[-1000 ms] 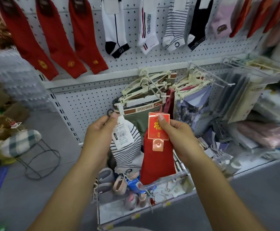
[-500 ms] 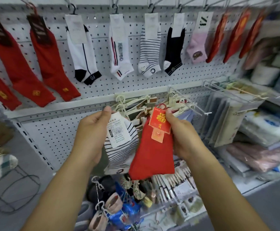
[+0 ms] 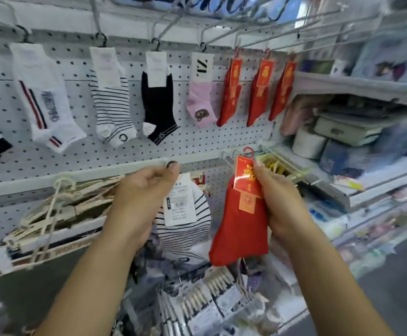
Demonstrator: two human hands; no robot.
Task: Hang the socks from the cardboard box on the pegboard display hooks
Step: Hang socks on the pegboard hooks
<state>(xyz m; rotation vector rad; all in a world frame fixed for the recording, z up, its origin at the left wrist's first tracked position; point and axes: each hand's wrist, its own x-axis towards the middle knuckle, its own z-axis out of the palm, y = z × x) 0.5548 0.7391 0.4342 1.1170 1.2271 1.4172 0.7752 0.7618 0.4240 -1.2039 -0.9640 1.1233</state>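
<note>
My left hand grips a white sock with black stripes by its black hanger hook and paper tag. My right hand pinches the red-and-gold card of a red sock, which has a pink hook on top. Both socks hang below the white pegboard. On its upper row of hooks hang a matching striped sock, a black sock, a pink sock and three red socks. The cardboard box is not in view.
Metal hooks stick out toward me along the top. A bundle of garments on cream hangers hangs at the lower left. Shelves with packaged goods fill the right side. Packs of small items lie below my hands.
My view has tilted upward and to the right. Both hands have risen with their socks and are closer to the upper row of hooks. The basket of small goods has slipped out of view.
</note>
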